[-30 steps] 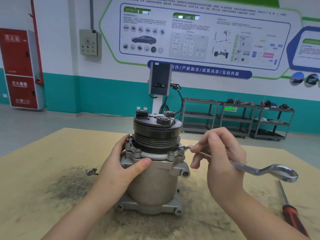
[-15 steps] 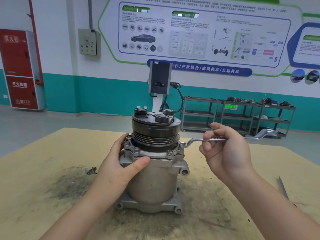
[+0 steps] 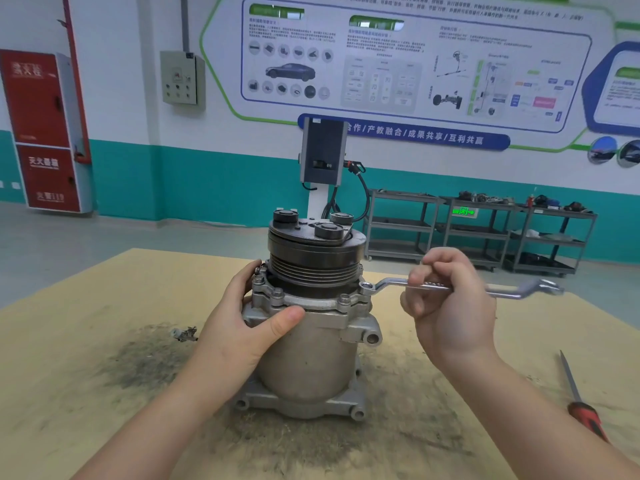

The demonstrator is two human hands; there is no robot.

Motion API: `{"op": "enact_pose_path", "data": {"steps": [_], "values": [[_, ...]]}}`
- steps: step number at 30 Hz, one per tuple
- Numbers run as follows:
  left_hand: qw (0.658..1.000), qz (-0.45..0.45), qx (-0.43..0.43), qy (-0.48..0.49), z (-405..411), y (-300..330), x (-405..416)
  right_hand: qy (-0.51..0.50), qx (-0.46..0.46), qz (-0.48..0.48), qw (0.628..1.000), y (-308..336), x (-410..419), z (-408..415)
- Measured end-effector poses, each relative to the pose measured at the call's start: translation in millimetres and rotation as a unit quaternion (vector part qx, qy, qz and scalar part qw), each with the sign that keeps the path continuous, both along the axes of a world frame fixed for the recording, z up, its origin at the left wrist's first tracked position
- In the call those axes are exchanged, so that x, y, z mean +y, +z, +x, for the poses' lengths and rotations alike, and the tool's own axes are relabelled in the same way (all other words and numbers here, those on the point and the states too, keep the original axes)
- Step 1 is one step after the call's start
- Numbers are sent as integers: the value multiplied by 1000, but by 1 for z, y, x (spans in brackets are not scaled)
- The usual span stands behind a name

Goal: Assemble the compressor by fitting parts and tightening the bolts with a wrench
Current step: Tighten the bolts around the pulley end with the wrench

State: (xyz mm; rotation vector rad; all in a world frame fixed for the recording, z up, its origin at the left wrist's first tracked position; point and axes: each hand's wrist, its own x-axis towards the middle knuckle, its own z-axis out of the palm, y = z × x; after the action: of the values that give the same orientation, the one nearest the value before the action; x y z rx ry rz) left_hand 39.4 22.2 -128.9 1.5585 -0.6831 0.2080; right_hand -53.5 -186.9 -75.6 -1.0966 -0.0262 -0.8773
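- Bare fingers of the left hand (image 3: 239,327) curled round the compressor (image 3: 311,348), with the thumb pressed on the front of its grey body, just under the flange.
- On the other side, the right hand (image 3: 446,303) gripped the shiny wrench (image 3: 464,289) round the middle of its bar.
- That wrench lay almost flat, and its ring end sat on a bolt (image 3: 366,288) at the right edge of the flange.
- Its other end stuck out to the right, past the hand.
- More bolts (image 3: 277,293) poked up along the front of the flange.
- Standing upright near the middle of the wooden table (image 3: 86,375), the compressor wore a dark, grooved pulley (image 3: 313,261) on top.
- Dark, dirty smudges spread over the table around its foot.
- One small metal bit (image 3: 185,333) lay on the table to the left, near the left hand but apart from it.
- Further right, a screwdriver (image 3: 581,403) with a red handle lay on the table, well apart from the compressor.
- Behind it all stood grey shelf carts (image 3: 478,230) by a wall painted white and teal.
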Motion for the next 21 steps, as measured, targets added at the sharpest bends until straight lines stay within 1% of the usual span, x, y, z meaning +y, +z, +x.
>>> {"op": "enact_pose_path", "data": {"steps": [2, 5, 7, 9, 10, 11, 13, 15, 16, 18, 21], "values": [[1000, 3, -1, -1, -1, 1, 0, -42, -45, -63, 996, -2, 5, -3], [1000, 2, -10, 2, 0, 0, 1, -79, -86, -152, 981, -3, 9, -7], [1000, 5, -10, 5, -1, 1, 1, -110, -122, -238, 957, -3, 14, -10], [1000, 6, -8, 2, -2, 1, 0, -140, -143, -333, 921, -5, 20, -13], [1000, 4, -8, -2, -2, 1, 0, -151, -141, -365, 908, -5, 23, -15], [1000, 2, -7, -4, -3, 1, 0, -153, -136, -376, 904, -3, 26, -16], [1000, -4, -8, -10, -3, 2, -1, -132, -136, -339, 921, 5, 29, -20], [1000, -9, -11, -13, -3, 2, -1, -105, -143, -248, 952, 15, 27, -24], [1000, -11, -12, -13, -2, 1, -1, -94, -132, -194, 968, 21, 23, -25], [1000, -12, -13, -14, -1, 0, -1, -67, -78, -102, 989, 28, 13, -24], [1000, -12, -16, -12, 1, -1, -1, -17, -1, -19, 1000, 27, 5, -16]]}}
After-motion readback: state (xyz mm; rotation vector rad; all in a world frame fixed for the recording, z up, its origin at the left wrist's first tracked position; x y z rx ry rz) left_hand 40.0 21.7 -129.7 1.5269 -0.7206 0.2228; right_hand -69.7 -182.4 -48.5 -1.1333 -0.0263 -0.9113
